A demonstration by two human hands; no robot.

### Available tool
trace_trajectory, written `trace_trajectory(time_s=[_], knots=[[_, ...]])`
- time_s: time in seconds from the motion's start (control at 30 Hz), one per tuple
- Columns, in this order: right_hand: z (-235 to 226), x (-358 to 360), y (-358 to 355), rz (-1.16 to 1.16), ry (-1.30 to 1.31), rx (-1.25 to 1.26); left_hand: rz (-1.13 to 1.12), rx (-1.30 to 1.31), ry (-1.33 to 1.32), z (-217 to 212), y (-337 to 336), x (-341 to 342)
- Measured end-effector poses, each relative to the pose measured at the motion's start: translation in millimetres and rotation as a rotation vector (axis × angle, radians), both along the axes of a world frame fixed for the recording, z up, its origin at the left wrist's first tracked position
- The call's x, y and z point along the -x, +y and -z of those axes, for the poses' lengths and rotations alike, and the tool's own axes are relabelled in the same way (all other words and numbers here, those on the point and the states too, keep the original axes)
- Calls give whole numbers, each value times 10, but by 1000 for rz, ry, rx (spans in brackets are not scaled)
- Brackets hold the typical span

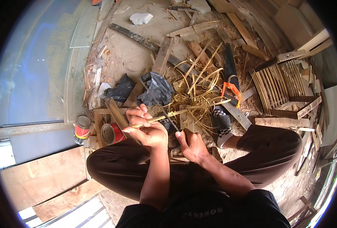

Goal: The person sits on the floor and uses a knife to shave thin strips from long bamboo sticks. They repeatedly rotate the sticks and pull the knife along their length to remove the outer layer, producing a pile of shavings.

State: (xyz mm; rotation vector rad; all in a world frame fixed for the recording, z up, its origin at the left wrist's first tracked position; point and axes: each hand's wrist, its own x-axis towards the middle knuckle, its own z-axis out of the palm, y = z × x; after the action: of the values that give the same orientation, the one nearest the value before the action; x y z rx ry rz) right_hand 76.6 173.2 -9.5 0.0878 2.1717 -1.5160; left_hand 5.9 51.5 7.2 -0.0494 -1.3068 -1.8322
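Observation:
My left hand [147,127] is closed around a narrow pale bamboo strip [172,113], which runs out to the right over a heap of shavings [199,102]. In my right hand [193,144] is a long thin dark blade [161,107], seen almost edge-on and slanting up to the far left. It crosses the strip just right of my left fingers; whether the two touch I cannot tell. My right fingers hide its handle. Beyond my left hand, crumpled black plastic [157,89] lies on the ground.
A handsaw [231,72] with an orange handle lies right of the shavings. Two red-sided cans [113,133] [83,127] stand at the left. A slatted wooden frame [278,85] is at the right. Planks [164,55] and a white lump [141,18] lie farther off.

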Motion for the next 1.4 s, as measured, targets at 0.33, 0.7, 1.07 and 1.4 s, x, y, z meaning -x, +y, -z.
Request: trace_trajectory(time_s=[0.33,0.7,1.07,1.4], knots=[[126,-21,8,2,-44,-40,-28,-72,24,7,109,81],[208,-119,-69,132,52,80,-76,-59,18,-20,184,116],[365,-131,-119,88,0,13,-60,-39,-44,10,88,62],[540,-95,-132,175,127,46,-32,2,-38,-14,163,132]])
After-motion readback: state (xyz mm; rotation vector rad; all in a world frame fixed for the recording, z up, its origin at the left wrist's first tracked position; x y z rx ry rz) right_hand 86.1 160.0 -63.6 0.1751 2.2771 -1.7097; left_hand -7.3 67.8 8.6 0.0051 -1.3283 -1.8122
